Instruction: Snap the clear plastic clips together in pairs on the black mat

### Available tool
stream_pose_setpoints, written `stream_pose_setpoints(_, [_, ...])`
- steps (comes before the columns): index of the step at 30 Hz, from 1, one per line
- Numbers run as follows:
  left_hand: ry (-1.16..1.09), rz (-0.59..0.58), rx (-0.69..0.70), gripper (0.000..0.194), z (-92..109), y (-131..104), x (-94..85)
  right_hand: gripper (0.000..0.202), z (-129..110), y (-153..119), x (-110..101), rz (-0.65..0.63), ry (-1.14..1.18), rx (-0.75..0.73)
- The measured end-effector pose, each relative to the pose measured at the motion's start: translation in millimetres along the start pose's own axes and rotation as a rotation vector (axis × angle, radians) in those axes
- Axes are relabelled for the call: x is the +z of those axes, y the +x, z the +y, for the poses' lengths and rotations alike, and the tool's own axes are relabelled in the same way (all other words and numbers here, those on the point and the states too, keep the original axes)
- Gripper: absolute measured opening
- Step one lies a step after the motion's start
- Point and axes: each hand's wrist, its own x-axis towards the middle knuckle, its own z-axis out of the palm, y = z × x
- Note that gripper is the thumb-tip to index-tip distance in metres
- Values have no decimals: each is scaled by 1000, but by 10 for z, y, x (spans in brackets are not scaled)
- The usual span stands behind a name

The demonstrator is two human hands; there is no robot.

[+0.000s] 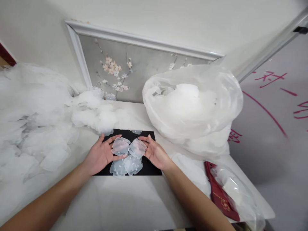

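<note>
My left hand (101,155) is turned palm up, its fingers behind a thin, clear-frosted plastic piece (120,146) with rounded corners. Skin shows pinkish through that piece. A similar frosted plastic piece (137,148) rests at the fingertips of my right hand (156,152), and the two pieces meet at their inner edges. Both thumbs stand away from the pieces. Just below, two more frosted pieces with small white dots (133,165) overlap on a black mat (151,168). Parts of other pieces lie at the mat's far edge.
Loose frosted pieces form a large heap (40,128) on the left of the white table (115,202). A big clear bag (192,109) full of them stands back right. A red phone case (222,192) and clear plastic wrap (238,192) lie at right. Behind leans a framed flower picture (144,73).
</note>
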Motion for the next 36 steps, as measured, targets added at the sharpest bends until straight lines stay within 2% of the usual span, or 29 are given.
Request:
stream_pose_setpoints(6, [-54,-37,-11,63,2,1,-36,61,-1,-39,-19,-25,-101,-119])
stream_pose_setpoints(10, [-12,-109,7,64,11,6,-91,54,7,-38,-20,-38,-139,-208])
stream_pose_setpoints(14, [184,-270,76,59,21,27,-185,43,11,-32,-63,-70,-163,-274])
stream_pose_setpoints(16, [375,-349,121,61,35,29,-221,33,-12,-56,-86,-142,-227,-276])
stream_pose_setpoints(18, [581,-408,135,67,58,17,-238,31,-59,-104,-97,-288,-366,-244])
stream_pose_setpoints(20, [721,-448,152,71,91,-4,-239,44,-120,-162,-91,-452,-547,-212])
stream_pose_setpoints(22, [773,-452,204,70,135,-26,-229,55,-177,-199,-76,-536,-697,-225])
stream_pose_setpoints(23, [774,-439,235,70,161,-34,-225,56,-199,-197,-71,-526,-750,-241])
stream_pose_setpoints(25, [742,-367,278,69,217,-33,-222,49,-220,-132,-74,-402,-853,-304])
stream_pose_setpoints(28, [749,-102,325,63,300,30,-246,31,-202,115,-105,-103,-1151,-485])
stream_pose_setpoints(30, [969,73,389,58,341,125,-272,26,-177,333,-120,26,-1397,-661])
stream_pose_setpoints(31, [1133,122,447,53,356,188,-283,28,-165,440,-117,37,-1506,-738])
stream_pose_setpoints(33, [1477,121,632,41,372,343,-291,27,-149,623,-90,22,-1688,-805])
stream_pose_setpoints(36, [1649,42,802,31,382,615,-262,10,-158,788,-7,20,-1808,-773])
